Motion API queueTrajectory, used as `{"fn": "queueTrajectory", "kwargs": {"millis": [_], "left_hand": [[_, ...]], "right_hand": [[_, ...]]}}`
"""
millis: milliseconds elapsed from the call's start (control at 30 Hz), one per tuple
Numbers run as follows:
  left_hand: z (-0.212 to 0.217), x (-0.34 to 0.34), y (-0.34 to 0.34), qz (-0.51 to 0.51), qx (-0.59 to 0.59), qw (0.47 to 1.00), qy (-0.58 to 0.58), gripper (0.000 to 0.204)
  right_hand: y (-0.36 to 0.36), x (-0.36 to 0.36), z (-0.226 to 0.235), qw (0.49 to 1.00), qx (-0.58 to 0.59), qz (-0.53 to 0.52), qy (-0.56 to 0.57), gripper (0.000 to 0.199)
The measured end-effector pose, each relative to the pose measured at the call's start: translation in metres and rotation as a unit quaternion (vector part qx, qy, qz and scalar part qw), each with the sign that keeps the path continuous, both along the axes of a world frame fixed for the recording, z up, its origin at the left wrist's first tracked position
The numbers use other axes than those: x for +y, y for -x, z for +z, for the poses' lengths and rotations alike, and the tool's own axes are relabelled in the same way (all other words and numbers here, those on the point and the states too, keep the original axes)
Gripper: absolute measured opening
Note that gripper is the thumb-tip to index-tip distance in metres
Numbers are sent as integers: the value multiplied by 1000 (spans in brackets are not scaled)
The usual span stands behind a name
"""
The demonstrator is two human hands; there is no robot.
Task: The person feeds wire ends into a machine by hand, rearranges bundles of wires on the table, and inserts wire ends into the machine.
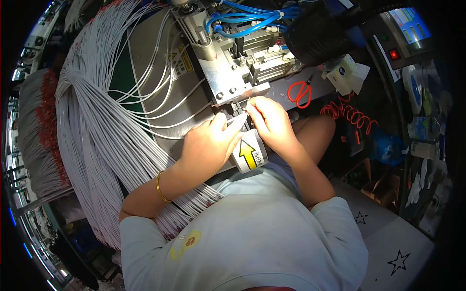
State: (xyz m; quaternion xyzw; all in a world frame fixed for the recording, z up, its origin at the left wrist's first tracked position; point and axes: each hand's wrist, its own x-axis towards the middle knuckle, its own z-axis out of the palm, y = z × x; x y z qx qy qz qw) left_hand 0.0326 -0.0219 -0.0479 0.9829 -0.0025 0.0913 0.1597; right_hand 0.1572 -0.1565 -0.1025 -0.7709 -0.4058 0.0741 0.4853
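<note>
My left hand [206, 145], with a gold bracelet on its wrist, has its thumb and fingers pinched together at the front of a metal bench machine [213, 72]. Close against those fingertips, my right hand [273, 125] is also closed in a pinch. A small pale bit shows where the fingertips meet, too small to name. Both hands are just below the machine's lit working head. Beneath them sits a white plate with a yellow arrow [248, 154]. Left of the machine lies a large bundle of white cables [97, 111], several of them looping over the metal tabletop [162, 114].
Red-handled scissors [300, 92] lie right of the machine, beside a red coiled hose [347, 114]. Blue air tubes [252, 30] and a black lamp [313, 41] stand over the back. A lit screen [411, 26] is at upper right. Another cable bundle [34, 136] hangs far left.
</note>
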Motion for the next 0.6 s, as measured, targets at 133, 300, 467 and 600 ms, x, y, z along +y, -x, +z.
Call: {"fn": "queueTrajectory", "kwargs": {"millis": [133, 300, 467, 600], "left_hand": [[0, -1, 0, 0, 8, 1000, 3, 23], [0, -1, 0, 0, 4, 1000, -2, 24], [0, 0, -1, -1, 5, 1000, -7, 24], [0, 2, -2, -6, 2, 1000, 3, 26]], "right_hand": [[-1, 0, -4, 999, -29, -4, -15, 7], [-1, 3, -8, 999, 0, -13, -31, 7], [-5, -2, -8, 997, 71, 17, -8, 7], [-6, -7, -15, 950, 299, 78, -35, 9]]}}
